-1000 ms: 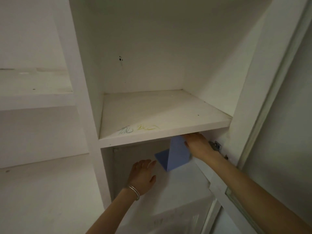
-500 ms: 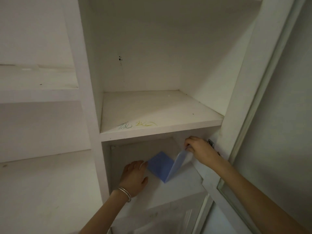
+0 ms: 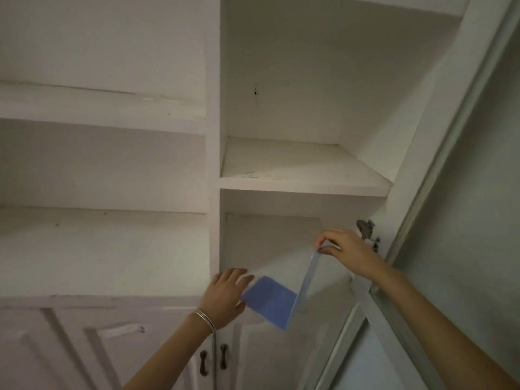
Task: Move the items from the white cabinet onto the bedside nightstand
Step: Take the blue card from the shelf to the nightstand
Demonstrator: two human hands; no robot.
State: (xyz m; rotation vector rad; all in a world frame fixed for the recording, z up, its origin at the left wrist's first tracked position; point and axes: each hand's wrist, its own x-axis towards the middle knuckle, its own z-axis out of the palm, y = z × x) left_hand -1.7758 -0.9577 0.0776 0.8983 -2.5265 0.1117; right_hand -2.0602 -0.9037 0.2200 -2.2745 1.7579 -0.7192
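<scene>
Blue L-shaped bookend (image 3: 270, 304), thin sheet bent at a right angle, looks like metal or stiff plastic: that's the item, and it's at the front of the lower compartment of the white cabinet (image 3: 213, 164), right under the white shelf board (image 3: 304, 187). One leaf lies roughly flat, the other stands up toward the right.

The right hand (image 3: 349, 254) is pinching the top edge of the upright leaf between thumb and fingertips. The left hand (image 3: 225, 296), with a silver bangle (image 3: 205, 319) on the wrist, has its fingers laid out fairly straight against the left edge of the flat leaf, touching more than gripping. Can't tell if the thumb hooks underneath.

Where I think this could go sideways:

- That pinch is on a thin, slick edge with the whole piece hanging below it. If the left hand comes away first, the bookend may swing or slip out and drop onto the cupboard doors with dark handles (image 3: 223, 356) below.
- The right hand is just beside the metal hinge (image 3: 365, 229) and the open glass-panelled door (image 3: 394, 319). Pull out to the right and knuckles or the leaf could clip them.
- Lift too steeply and the upright leaf may knock the shelf board's underside.

Nightstand isn't in view, so the carry is all yet to do.
</scene>
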